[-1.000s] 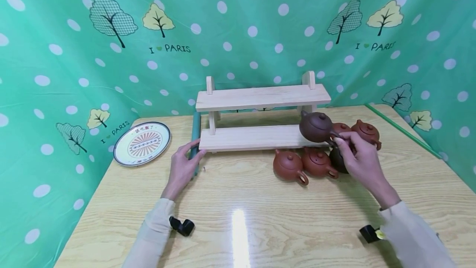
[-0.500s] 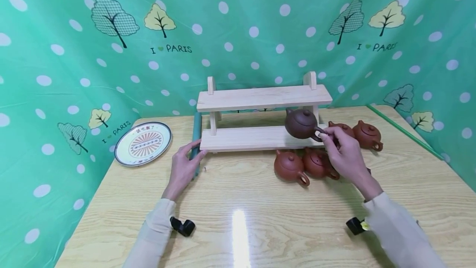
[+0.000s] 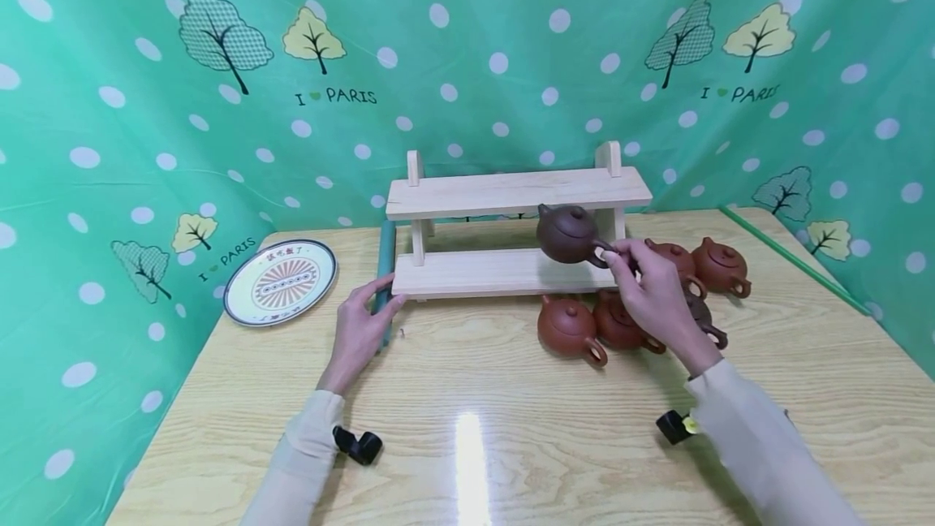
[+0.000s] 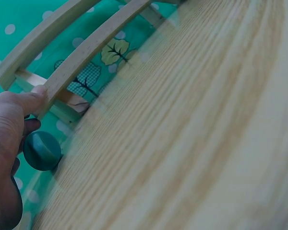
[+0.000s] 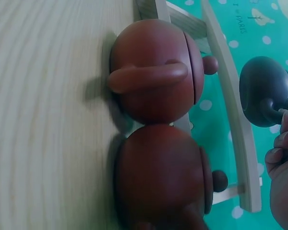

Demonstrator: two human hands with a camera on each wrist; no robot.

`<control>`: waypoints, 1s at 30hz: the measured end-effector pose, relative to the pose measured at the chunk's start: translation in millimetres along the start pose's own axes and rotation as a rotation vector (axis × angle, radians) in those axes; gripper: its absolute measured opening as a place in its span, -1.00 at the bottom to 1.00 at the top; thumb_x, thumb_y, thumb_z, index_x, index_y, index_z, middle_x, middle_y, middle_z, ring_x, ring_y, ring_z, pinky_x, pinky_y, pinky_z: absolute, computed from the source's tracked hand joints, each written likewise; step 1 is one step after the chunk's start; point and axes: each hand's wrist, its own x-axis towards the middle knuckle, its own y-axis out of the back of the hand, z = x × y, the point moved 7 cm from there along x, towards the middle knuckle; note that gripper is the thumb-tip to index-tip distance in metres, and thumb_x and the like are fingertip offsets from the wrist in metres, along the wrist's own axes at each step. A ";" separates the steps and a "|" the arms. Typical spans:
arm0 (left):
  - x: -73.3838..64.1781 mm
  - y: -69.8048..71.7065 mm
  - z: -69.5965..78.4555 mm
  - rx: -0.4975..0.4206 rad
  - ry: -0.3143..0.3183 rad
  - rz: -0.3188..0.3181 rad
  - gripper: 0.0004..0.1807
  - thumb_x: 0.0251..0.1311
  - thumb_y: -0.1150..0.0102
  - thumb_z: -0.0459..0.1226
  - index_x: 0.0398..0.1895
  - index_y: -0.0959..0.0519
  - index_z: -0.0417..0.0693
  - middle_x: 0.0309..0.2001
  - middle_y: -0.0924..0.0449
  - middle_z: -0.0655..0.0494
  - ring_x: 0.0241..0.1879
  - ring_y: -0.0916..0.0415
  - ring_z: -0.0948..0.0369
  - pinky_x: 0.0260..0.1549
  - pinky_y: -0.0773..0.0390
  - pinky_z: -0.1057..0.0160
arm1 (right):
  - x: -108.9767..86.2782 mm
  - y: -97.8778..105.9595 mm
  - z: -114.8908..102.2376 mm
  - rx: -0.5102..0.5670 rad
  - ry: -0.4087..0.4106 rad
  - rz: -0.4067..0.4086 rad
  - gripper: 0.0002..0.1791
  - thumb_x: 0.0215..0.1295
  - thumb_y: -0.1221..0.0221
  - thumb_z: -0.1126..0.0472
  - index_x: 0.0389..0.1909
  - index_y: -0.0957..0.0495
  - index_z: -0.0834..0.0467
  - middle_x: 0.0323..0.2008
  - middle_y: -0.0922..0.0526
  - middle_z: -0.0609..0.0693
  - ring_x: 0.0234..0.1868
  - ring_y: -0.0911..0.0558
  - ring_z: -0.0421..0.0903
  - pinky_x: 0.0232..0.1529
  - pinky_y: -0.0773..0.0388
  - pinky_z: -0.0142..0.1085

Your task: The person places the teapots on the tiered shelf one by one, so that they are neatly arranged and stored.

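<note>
Worktop (image 3: 555,428): wood-grained, carried a two-tier wooden rack (image 3: 511,193). Left hand (image 3: 360,327) gripped the left end of the rack's lower board, thumb at the front edge. Right hand (image 3: 650,282) pinched the loop handle (image 3: 603,256) of a dark brown teapot (image 3: 566,235), which was held up in front of the rack's right half, over the lower board, spout to the left.

Handling, judged from appearance: rigid fired clay, modest weight, brittle at spout and handle, matt enough not to be very slippery. With the body hanging off to one side of the pinch, it would tend to droop spout-first; the handle was a sound place to hold, and a palm under the belly would steady it. The lid (image 3: 574,220) looked like a separate piece, apt to slide if tipped; its small knob (image 3: 577,211) was a poor place to lift by.

Obscured: in the head view the right hand and wrist covered part of a second dark teapot (image 3: 700,311) and the handle side of the red-brown teapot (image 3: 615,323) in front of the rack. In the right wrist view the held pot was cut by the hand and frame edge; its gap from the boards could not be settled, though it seemed clear of both. The left wrist view showed no teapot.
</note>
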 end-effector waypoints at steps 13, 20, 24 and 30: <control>0.3 -0.6 0.7 0.006 -0.013 0.002 -0.47 0.37 -0.37 -0.13 0.33 -0.57 -0.14 0.25 -0.56 -0.23 0.32 -0.42 -0.13 0.28 -0.42 -0.15 | 19.9 -13.7 -5.1 0.024 -0.014 -0.019 -0.94 0.46 -0.17 0.48 -0.13 -0.57 0.37 -0.47 -0.45 0.02 -0.47 -0.35 -0.15 -0.50 -0.21 -0.44; 0.6 0.0 1.6 0.008 -0.033 0.011 -0.47 0.36 -0.38 -0.15 0.32 -0.58 -0.16 0.23 -0.59 -0.21 0.29 -0.44 -0.11 0.29 -0.42 -0.13 | 31.2 -20.9 -7.3 0.036 -0.019 -0.029 -0.94 0.50 -0.16 0.41 -0.17 -0.57 0.36 -0.47 -0.46 0.03 -0.49 -0.37 -0.15 -0.49 -0.23 -0.44; 0.4 0.4 2.4 0.004 -0.038 0.015 -0.48 0.35 -0.39 -0.16 0.31 -0.59 -0.17 0.22 -0.60 -0.20 0.29 -0.45 -0.09 0.30 -0.40 -0.11 | 36.8 -26.9 -9.0 0.055 -0.017 -0.040 -0.95 0.49 -0.18 0.42 -0.16 -0.57 0.36 -0.46 -0.46 0.03 -0.47 -0.38 -0.14 -0.47 -0.25 -0.43; -0.3 0.4 1.4 0.001 -0.035 0.013 -0.48 0.35 -0.39 -0.16 0.31 -0.59 -0.17 0.23 -0.59 -0.19 0.30 -0.44 -0.09 0.31 -0.40 -0.11 | 45.0 -36.6 -10.6 0.074 -0.029 -0.056 -0.94 0.51 -0.17 0.38 -0.18 -0.56 0.33 -0.48 -0.45 0.02 -0.50 -0.37 -0.12 -0.50 -0.24 -0.41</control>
